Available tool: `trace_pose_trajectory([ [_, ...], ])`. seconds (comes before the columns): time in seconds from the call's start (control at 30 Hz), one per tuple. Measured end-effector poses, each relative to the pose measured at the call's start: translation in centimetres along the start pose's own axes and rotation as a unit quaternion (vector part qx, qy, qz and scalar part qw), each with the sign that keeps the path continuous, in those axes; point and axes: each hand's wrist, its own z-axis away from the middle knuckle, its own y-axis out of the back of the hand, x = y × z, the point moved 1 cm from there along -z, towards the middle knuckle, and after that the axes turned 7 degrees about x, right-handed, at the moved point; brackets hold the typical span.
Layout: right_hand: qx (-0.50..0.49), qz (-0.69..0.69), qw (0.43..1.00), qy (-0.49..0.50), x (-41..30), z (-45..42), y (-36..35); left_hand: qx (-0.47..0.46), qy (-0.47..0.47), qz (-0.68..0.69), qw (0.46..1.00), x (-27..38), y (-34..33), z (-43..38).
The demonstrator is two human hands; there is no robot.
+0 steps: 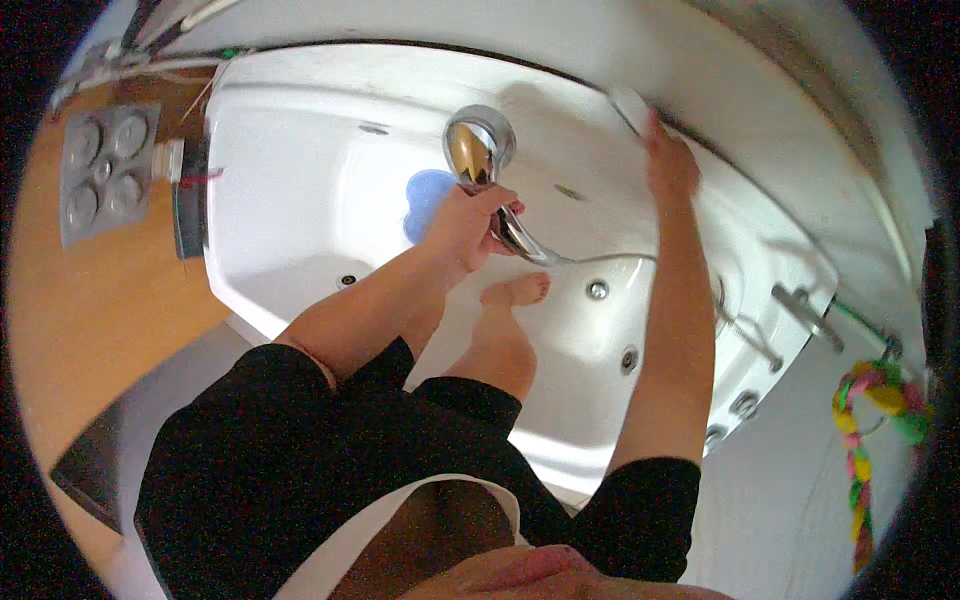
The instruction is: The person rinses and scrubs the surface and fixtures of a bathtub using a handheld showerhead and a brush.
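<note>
A chrome hand shower (517, 238) is gripped in my left hand (476, 225), with its round head pointing away from me and its hose running off to the right. My right hand (673, 163) reaches to the far rim at the back right, against a whitish object (628, 109) that is blurred; whether the fingers hold it or just press on it cannot be told. Both hands are over a white bathtub (285, 202), in which my bare foot (529, 289) stands. Partly behind my left hand lies a blue flower-shaped patch (427, 204) on the tub's inside.
A chrome tap (806, 315) and control knobs (745, 405) sit on the tub's right end. Colourful braided cord (859, 450) hangs at the far right. Left of the tub are a wooden surface (150, 300), a grey panel with four round shapes (109, 169) and a dark box (191, 199).
</note>
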Motion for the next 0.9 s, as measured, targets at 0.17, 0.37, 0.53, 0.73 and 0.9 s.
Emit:
trace_pose_trajectory([
  [0.17,-0.033,0.068,0.997,0.027,-4.5,-0.3,0.0,0.029,-0.034,0.118,0.992,-1.3,0.4,-1.0],
  [0.37,-0.005,0.079,0.993,0.089,-12.3,-1.9,0.2,0.048,-0.126,0.092,0.987,0.1,2.0,-2.7],
  [0.53,0.014,-0.038,0.996,0.075,-6.8,-0.6,-0.3,0.082,-0.105,-0.091,0.987,2.6,4.3,-1.8],
  [0.73,0.056,0.005,0.974,0.219,-25.4,-9.5,-2.8,0.117,-0.245,0.031,0.962,1.9,5.2,-3.6],
  [0.9,-0.019,0.093,0.963,0.253,-26.7,-6.3,-2.2,0.135,-0.226,0.036,0.964,3.1,9.5,-3.5],
])
